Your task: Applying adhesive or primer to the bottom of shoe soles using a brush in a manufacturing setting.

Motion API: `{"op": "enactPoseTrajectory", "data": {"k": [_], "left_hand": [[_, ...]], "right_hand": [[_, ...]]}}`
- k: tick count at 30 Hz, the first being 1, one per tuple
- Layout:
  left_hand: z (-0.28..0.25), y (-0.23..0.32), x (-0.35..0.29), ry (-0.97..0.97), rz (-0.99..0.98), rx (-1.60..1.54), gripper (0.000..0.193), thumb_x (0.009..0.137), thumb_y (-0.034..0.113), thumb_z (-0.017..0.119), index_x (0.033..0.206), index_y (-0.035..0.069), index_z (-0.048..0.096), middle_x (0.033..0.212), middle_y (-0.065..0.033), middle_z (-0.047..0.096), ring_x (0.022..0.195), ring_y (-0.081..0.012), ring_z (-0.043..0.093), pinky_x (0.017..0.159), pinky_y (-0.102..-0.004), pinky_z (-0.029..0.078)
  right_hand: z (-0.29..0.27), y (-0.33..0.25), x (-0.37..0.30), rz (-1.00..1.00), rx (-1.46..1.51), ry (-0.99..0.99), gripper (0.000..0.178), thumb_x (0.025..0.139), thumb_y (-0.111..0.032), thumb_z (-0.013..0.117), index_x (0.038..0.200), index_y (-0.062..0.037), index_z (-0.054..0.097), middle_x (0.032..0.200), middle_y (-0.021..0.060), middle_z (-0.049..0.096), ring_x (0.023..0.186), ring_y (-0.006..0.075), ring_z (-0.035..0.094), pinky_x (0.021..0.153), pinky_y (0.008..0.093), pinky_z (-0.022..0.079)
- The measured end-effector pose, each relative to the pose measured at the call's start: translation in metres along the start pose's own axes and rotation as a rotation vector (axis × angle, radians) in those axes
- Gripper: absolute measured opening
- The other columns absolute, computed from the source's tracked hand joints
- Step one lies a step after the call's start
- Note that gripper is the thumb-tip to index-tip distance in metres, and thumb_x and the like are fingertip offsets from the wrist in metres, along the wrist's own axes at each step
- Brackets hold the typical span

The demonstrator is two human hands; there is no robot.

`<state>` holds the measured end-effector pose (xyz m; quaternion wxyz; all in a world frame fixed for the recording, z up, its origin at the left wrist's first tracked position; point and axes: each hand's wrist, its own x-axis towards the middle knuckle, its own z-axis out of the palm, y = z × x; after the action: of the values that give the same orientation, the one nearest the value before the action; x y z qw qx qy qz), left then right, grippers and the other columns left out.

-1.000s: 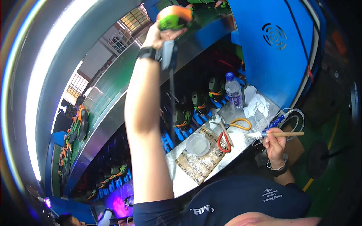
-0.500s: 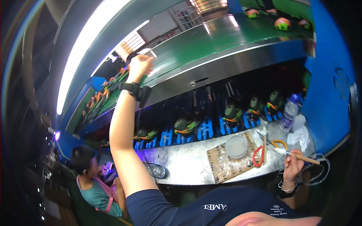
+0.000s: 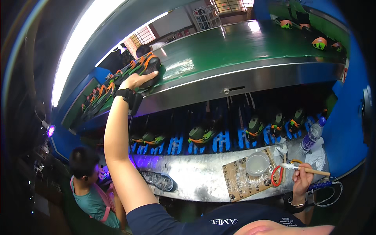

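Observation:
My left hand [image 3: 136, 80] reaches far out over the green conveyor belt, its thumb lying against a dark shoe [image 3: 152, 65] with orange and green trim. Its other fingers are mostly hidden behind the shoe, which stands at the end of a row of similar shoes [image 3: 103, 92]. Low on the right, my right hand [image 3: 301, 182] is closed round the wooden handle of a brush [image 3: 309, 170], whose white bristles point left. Below and left of the bristles is a pair of red-handled scissors or pliers [image 3: 277, 176]; the kind is unclear.
A round clear tub [image 3: 257, 164] stands on brown printed paper [image 3: 239, 182] on the metal bench [image 3: 196, 182]. A shoe sole [image 3: 159, 181] lies farther left, a bottle [image 3: 312, 136] far right. Shoes [image 3: 202, 134] sit on blue supports under the belt. A person [image 3: 88, 184] works at left.
My left hand has come down a little and left, from over the belt to the end shoe, and now grips it. My right hand still holds the brush, now held more level.

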<state>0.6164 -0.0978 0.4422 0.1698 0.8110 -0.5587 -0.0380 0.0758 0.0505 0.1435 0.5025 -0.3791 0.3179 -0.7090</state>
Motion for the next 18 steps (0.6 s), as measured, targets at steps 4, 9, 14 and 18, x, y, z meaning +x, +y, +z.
{"op": "enactPoseTrajectory", "data": {"k": [4,9,14,18], "left_hand": [[0.007,0.031,-0.035,0.18,0.002,0.17,0.072,0.052,0.053,0.063,0.091,-0.008,0.058,0.091,-0.0229,0.058,0.088,-0.0297,0.056,0.079,-0.0306,0.04],[-0.006,0.013,-0.029,0.413,-0.08,0.004,0.057,0.054,0.039,0.065,0.087,-0.008,0.059,0.088,-0.023,0.059,0.086,-0.031,0.057,0.076,-0.0316,0.043],[-0.051,-0.011,-0.047,0.701,0.157,-0.342,0.059,0.054,0.033,0.064,0.094,-0.008,0.055,0.084,-0.0192,0.059,0.079,-0.0221,0.057,0.071,-0.0281,0.044],[-0.063,0.0,-0.054,0.812,0.191,-0.551,0.067,0.056,0.035,0.069,0.105,-0.006,0.048,0.085,-0.0117,0.057,0.076,-0.0172,0.055,0.07,-0.0255,0.043]], "right_hand": [[0.012,-0.003,0.001,0.001,-0.008,-0.044,0.015,0.081,-0.013,0.048,0.09,-0.0016,0.047,0.06,0.0027,0.045,0.047,0.006,0.037,0.041,0.0167,0.029],[0.017,-0.009,-0.007,0.01,-0.004,-0.067,0.014,0.081,-0.012,0.048,0.09,-0.0013,0.047,0.061,0.0029,0.045,0.048,0.0057,0.038,0.042,0.0163,0.03],[0.023,-0.01,-0.013,-0.006,-0.039,-0.056,0.016,0.081,-0.014,0.049,0.091,-0.0013,0.047,0.061,0.0021,0.045,0.048,0.0055,0.038,0.042,0.0159,0.03],[0.041,-0.009,-0.025,-0.035,-0.08,-0.042,0.017,0.081,-0.014,0.05,0.091,-0.0009,0.047,0.061,0.0028,0.046,0.047,0.0057,0.038,0.041,0.0162,0.03]]}}
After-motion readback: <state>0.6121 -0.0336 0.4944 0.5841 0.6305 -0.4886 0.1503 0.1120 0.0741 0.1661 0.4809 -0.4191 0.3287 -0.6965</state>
